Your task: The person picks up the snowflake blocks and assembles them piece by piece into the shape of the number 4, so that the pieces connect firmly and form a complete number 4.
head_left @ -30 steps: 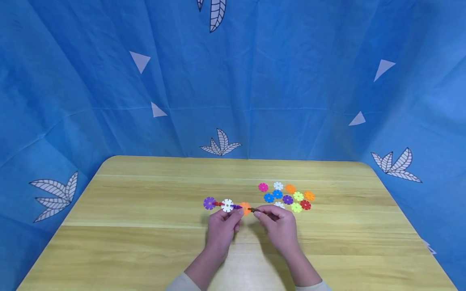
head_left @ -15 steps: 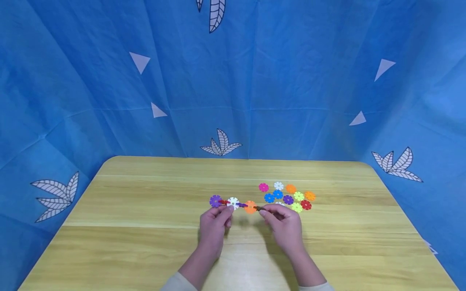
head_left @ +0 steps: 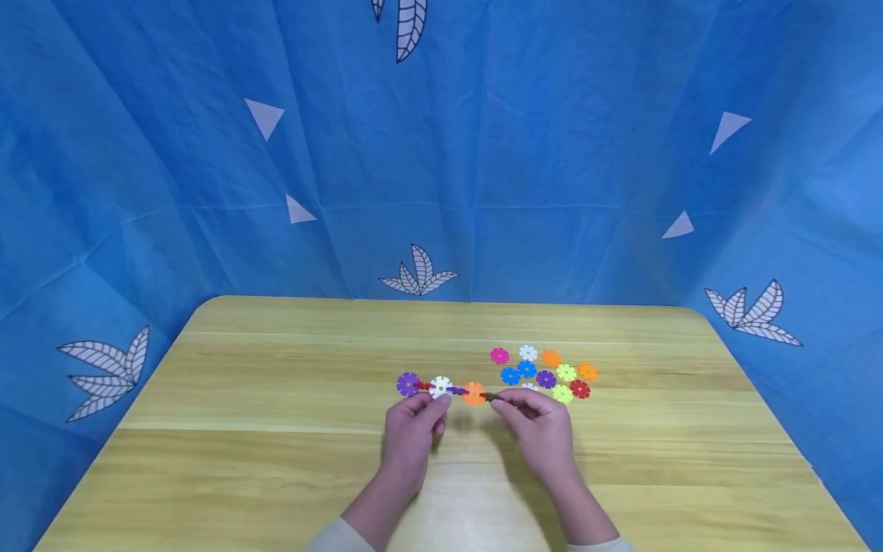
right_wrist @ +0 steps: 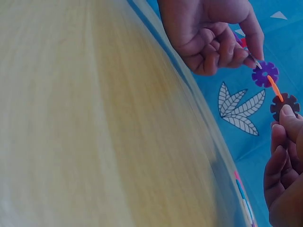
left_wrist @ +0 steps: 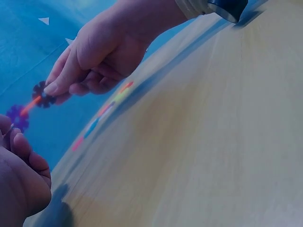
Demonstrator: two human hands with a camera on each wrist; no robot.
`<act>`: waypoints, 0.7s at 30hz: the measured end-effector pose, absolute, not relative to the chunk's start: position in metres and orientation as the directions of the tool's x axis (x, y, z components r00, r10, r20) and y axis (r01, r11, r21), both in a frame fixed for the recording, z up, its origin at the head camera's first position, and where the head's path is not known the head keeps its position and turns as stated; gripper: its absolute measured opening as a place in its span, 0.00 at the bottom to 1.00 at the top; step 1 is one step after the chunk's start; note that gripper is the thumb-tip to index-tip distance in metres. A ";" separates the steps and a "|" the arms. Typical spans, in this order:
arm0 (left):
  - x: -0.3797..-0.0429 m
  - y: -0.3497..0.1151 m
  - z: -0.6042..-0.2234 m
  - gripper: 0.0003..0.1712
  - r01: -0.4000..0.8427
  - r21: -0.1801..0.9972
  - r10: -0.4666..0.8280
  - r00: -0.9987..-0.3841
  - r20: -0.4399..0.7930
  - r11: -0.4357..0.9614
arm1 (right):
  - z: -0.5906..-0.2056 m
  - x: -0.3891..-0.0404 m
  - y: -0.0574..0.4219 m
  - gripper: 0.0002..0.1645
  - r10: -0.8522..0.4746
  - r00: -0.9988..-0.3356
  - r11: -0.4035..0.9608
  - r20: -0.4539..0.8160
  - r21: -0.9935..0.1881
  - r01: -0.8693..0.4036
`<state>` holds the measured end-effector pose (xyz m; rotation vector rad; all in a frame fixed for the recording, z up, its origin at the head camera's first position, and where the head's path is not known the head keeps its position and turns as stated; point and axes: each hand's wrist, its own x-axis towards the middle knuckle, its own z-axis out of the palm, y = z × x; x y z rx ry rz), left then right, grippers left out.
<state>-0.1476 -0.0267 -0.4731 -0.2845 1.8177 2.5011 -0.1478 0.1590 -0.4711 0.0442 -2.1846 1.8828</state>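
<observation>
Chain point(head_left: 457, 391) of slotted discs hangs above the desk point(head_left: 276, 468): purple disc point(head_left: 408, 384), red disc point(head_left: 424, 386), then white disc point(head_left: 438, 383), pinched by the left hand point(head_left: 408, 435); second purple disc point(right_wrist: 261, 79), orange disc point(head_left: 474, 394), and brown disc point(right_wrist: 279, 109), pinched by the right hand point(head_left: 541, 427). Straight, even pressure near the joint should seat slots without twisting others loose. Beyond the right hand, loose discs point(head_left: 546, 379) lie spread.

I'd call the joined discs point(head_left: 472, 396) and the loose discs point(head_left: 546, 379) smooth plastic; the tabletop point(head_left: 262, 460) looks wood-grained with a soft sheen (real or laminate, from this end I can't tell), the backdrop point(head_left: 552, 153) matt, creased cloth.
</observation>
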 end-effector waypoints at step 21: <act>-0.145 -0.013 -0.475 0.12 -0.154 0.951 -0.062 -0.982 -0.176 -0.267 | -0.472 -0.145 0.158 0.09 0.127 -0.974 0.172 0.188 -0.971 -0.165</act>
